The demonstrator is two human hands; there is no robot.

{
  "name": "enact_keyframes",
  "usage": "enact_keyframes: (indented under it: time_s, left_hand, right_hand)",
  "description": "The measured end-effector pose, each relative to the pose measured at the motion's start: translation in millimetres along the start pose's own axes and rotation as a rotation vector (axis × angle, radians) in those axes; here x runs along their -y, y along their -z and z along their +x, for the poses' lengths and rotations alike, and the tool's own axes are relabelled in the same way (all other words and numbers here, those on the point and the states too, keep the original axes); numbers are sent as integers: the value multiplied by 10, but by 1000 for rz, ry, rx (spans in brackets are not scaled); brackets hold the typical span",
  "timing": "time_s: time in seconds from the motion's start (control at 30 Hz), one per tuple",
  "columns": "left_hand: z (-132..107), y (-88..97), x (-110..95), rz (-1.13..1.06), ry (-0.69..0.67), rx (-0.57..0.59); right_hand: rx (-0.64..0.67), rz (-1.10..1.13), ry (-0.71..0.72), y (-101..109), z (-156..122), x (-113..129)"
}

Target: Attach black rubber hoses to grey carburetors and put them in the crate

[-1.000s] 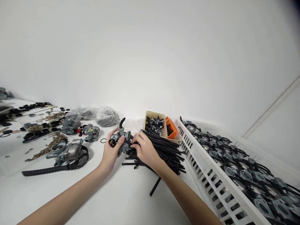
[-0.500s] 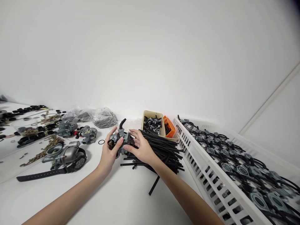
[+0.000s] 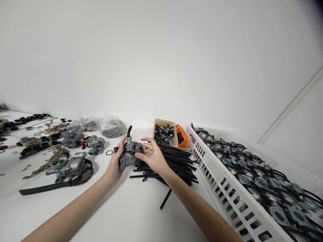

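Clasping the carburetor from its left, the left hand held it above the table, hose stub uppermost; the right hand, fingers loosely spread, touched its right side.

I see the left forearm and right forearm slanting in from the near side, the left hand curled in a grip, the right hand opposite, thumb parted from fingers.
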State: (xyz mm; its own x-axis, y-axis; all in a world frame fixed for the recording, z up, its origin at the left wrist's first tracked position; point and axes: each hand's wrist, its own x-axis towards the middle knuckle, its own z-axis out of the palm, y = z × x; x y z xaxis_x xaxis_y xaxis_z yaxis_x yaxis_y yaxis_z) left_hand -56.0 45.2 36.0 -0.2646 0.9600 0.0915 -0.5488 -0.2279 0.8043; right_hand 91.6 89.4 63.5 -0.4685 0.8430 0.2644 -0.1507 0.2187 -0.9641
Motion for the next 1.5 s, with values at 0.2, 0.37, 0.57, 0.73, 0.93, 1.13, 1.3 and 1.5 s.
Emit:
enact_keyframes:
  time_s: [0.2, 0.37, 0.57, 0.73, 0.93, 1.13, 1.3, 1.5]
  left_hand:
    - [-28, -5, -161, -134, 148, 68]
    - [-31, -13, -182, -236, 186, 109]
    - [-11, 16, -158, -288, 215, 176]
    - [-9, 39, -135, -285, 230, 203]
    - [-23, 59, -151, -255, 249, 209]
    - [-25, 101, -108, -207, 322, 163]
    - [-37, 111, -76, -182, 361, 145]
    - [-60, 90, -76, -167, 377, 151]
  right_hand:
    - [121, -257, 199, 72, -56, 274]
    - [277, -782, 430, -21, -193, 358]
    - [380, -853, 486, -58, -235, 383]
    - [486, -786, 423, 13, -217, 461]
    - [261, -635, 366, 49, -157, 414]
    - [265, -355, 224, 80, -76, 310]
    - [320, -260, 164, 97, -58, 211]
    - [378, -200, 150, 121, -25, 132]
